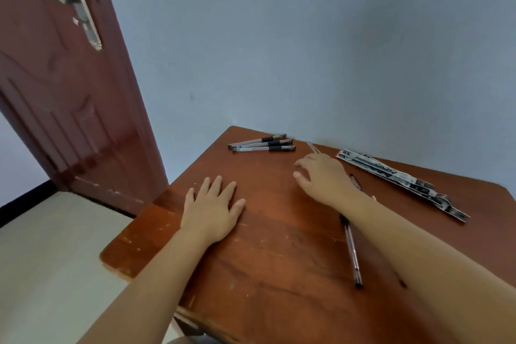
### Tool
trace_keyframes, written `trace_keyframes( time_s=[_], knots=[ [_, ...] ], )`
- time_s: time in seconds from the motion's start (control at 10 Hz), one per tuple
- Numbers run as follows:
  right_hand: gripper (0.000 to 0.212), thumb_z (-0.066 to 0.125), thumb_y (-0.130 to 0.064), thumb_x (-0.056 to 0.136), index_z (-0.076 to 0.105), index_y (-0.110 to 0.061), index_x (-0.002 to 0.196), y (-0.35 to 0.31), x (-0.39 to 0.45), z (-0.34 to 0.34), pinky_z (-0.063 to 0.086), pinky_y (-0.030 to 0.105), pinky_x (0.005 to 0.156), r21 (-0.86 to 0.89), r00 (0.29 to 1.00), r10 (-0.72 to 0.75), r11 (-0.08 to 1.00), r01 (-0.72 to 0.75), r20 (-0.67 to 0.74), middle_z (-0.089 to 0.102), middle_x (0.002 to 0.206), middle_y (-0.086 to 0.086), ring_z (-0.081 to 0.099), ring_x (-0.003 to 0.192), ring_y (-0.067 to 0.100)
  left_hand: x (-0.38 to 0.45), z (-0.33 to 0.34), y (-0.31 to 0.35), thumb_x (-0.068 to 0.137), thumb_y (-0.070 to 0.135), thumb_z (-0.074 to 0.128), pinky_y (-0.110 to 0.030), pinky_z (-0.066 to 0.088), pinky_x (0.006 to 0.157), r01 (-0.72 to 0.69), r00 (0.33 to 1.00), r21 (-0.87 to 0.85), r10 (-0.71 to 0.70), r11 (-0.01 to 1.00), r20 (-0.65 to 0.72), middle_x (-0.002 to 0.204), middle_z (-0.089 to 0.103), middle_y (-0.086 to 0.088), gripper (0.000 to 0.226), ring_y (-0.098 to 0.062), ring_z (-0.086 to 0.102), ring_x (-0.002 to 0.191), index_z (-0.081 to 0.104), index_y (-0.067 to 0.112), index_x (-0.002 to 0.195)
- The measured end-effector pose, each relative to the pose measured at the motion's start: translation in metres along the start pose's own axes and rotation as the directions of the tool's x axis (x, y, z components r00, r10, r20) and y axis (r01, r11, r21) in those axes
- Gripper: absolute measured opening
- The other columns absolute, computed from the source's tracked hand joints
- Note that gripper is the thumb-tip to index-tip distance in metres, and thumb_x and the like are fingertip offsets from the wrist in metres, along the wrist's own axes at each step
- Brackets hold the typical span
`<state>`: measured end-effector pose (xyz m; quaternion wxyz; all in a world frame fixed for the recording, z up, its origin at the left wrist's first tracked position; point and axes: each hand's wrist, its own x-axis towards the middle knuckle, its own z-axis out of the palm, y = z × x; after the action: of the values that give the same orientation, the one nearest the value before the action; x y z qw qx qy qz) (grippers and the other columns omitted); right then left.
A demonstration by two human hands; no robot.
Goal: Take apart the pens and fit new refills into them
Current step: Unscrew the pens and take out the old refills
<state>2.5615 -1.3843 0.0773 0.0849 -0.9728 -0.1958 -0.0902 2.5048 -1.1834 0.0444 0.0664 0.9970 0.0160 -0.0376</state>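
**Right hand reaching over a thin clear tube at the back of a wooden table**

A person is sitting at a reddish wooden table (279, 246), seen from a head-worn camera. The left hand (213, 208) is lying flat on the wood, fingers straight and spread, holding nothing. The right hand (324, 176) is hovering farther back, fingers loosely curved; a thin clear tube (313, 147), probably a refill, is poking out beyond the fingertips. Whether the fingers are pinching it or only covering it cannot be told.

Three pens (262, 144) are lying side by side near the table's far edge, left of the right hand. Another pen (352, 253) is lying nearer the viewer, partly under the right forearm. Flat refill packets (402, 179) are lying along the right edge.

To do this step well, the fingers probably need to be pinching the slim tube near its middle so it is not rolling or bending, while the left hand is steadying the table.

A small dark piece (355, 181) beside the right wrist is too blurred to identify. The printing on the packets is unreadable.
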Motion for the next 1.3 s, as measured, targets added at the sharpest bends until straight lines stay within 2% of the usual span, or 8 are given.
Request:
trace_keyframes(
  time_s=[0.3, 0.5, 0.7, 0.8, 1.0, 1.1, 1.2, 1.3],
  knots=[
    [0.043, 0.040, -0.024, 0.092, 0.035, -0.009, 0.131, 0.001, 0.079, 0.043, 0.035, 0.041, 0.099, -0.034, 0.974, 0.226, 0.974, -0.225, 0.029, 0.042, 0.134, 0.014, 0.039, 0.122, 0.029, 0.005, 0.008, -0.007, 0.094, 0.051, 0.014, -0.043, -0.002, 0.112, -0.020, 0.999, -0.031, 0.019, 0.999, -0.043, 0.154, -0.002, -0.001, 0.054, -0.021, -0.007, 0.140, 0.006, 0.030, 0.144],
    [0.024, 0.051, -0.028, 0.087, 0.063, -0.011, 0.098, 0.008, 0.079, 0.034, 0.042, 0.034, 0.075, -0.085, 0.987, 0.156, 0.985, -0.153, 0.034, 0.062, 0.100, 0.009, 0.053, 0.096, 0.024, 0.005, 0.009, -0.009, 0.094, 0.051, 0.014, -0.044, -0.003, 0.112, -0.030, 0.999, -0.048, 0.028, 0.998, -0.046, 0.154, -0.003, -0.001, 0.054, -0.021, -0.008, 0.140, 0.006, 0.030, 0.144],
    [0.017, 0.057, -0.026, 0.084, 0.061, -0.013, 0.094, 0.004, 0.034, 0.010, 0.040, 0.028, 0.074, 0.057, 0.995, 0.098, 0.993, -0.100, 0.026, 0.059, 0.094, 0.003, 0.051, 0.085, 0.016, 0.002, 0.006, -0.009, 0.095, 0.049, 0.023, -0.040, 0.003, 0.113, -0.023, 0.994, -0.099, 0.012, 0.995, -0.113, 0.154, 0.008, 0.001, 0.057, -0.018, 0.002, 0.141, 0.005, 0.028, 0.144],
    [0.015, 0.056, -0.027, 0.085, 0.062, -0.014, 0.092, 0.003, -0.004, -0.008, 0.032, 0.016, 0.060, 0.143, 0.999, 0.037, 0.989, -0.035, -0.015, 0.055, 0.083, -0.004, 0.047, 0.077, 0.010, -0.003, 0.003, -0.009, 0.094, 0.047, 0.029, -0.035, 0.011, 0.113, -0.036, 0.975, -0.130, 0.006, 0.991, -0.223, 0.152, 0.016, 0.002, 0.059, -0.016, 0.009, 0.140, 0.007, 0.026, 0.144],
    [0.010, 0.062, -0.020, 0.081, 0.069, -0.016, 0.087, 0.011, -0.089, -0.046, 0.039, 0.010, 0.059, 0.337, 0.990, 0.044, 0.941, 0.002, -0.131, 0.062, 0.072, -0.010, 0.054, 0.067, -0.001, -0.019, -0.011, 0.017, 0.093, 0.032, 0.045, -0.028, 0.027, 0.106, -0.257, 0.871, -0.241, 0.116, 0.936, -0.476, 0.140, 0.041, -0.001, 0.054, -0.016, 0.033, 0.130, 0.025, 0.021, 0.141],
    [0.013, 0.062, -0.011, 0.080, 0.068, -0.014, 0.092, 0.023, -0.126, -0.047, 0.039, 0.003, 0.070, 0.410, 0.969, 0.117, 0.912, -0.017, -0.220, 0.057, 0.072, -0.019, 0.053, 0.080, -0.011, -0.028, -0.018, 0.053, 0.091, 0.026, 0.051, -0.025, 0.036, 0.095, -0.439, 0.752, -0.203, 0.234, 0.875, -0.617, 0.119, 0.060, -0.001, 0.036, -0.018, 0.052, 0.114, 0.052, 0.015, 0.125],
    [0.022, 0.057, -0.003, 0.082, 0.065, -0.007, 0.103, 0.036, -0.145, -0.044, 0.038, -0.001, 0.069, 0.445, 0.949, 0.164, 0.895, -0.028, -0.270, 0.062, 0.078, -0.005, 0.055, 0.078, -0.008, -0.033, -0.010, 0.096, 0.081, 0.028, 0.052, -0.020, 0.038, 0.089, -0.672, 0.558, -0.023, 0.486, 0.740, -0.672, 0.096, 0.069, -0.002, 0.030, -0.012, 0.056, 0.096, 0.061, 0.014, 0.106],
    [0.026, 0.053, -0.002, 0.085, 0.061, -0.008, 0.109, 0.044, -0.153, -0.038, 0.036, -0.002, 0.068, 0.498, 0.933, 0.195, 0.867, -0.021, -0.301, 0.059, 0.082, -0.009, 0.055, 0.076, -0.011, -0.030, 0.002, 0.128, 0.079, 0.028, 0.047, -0.023, 0.040, 0.081, -0.758, 0.483, 0.019, 0.581, 0.652, -0.655, 0.087, 0.070, -0.001, 0.031, -0.012, 0.059, 0.084, 0.061, 0.013, 0.103]
  ],
)
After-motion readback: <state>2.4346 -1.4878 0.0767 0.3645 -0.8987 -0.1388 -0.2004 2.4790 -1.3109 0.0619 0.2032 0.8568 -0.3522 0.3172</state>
